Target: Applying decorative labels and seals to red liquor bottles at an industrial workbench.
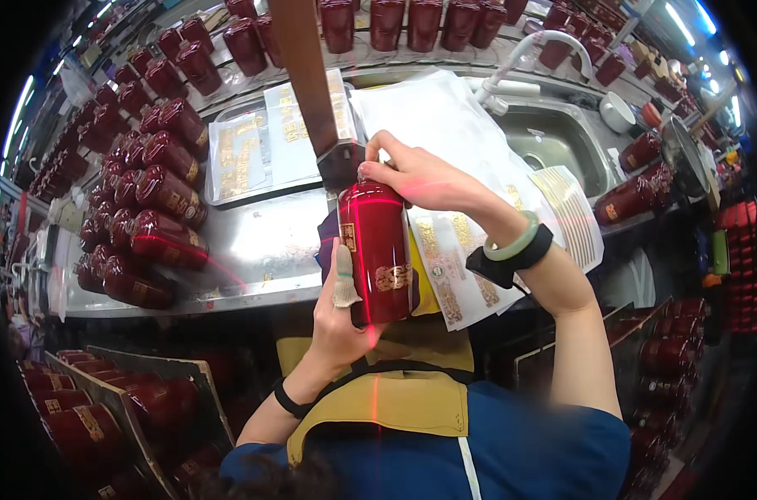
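A glossy dark red bottle (374, 242) with gold decals lies in front of me, its neck pointing away. My left hand (337, 321) is closed round its lower left side, with a pale finger cover on one finger. At the neck end, my right hand (420, 175) has its fingers bent round the bottle's top, which they partly hide. Bright red light lines cross the bottle's face. Beside it on the right lie printed sheets of gold decals (458, 267). Some dark cloth shows at the bottle's left edge.
An upright brown post (308, 75) stands just beyond the bottle. Several red bottles (170, 196) are stacked at left, and more line the back shelf. A tray (220, 196) holds decal sheets. A sink (553, 142) with a white tap (520, 54) is at right.
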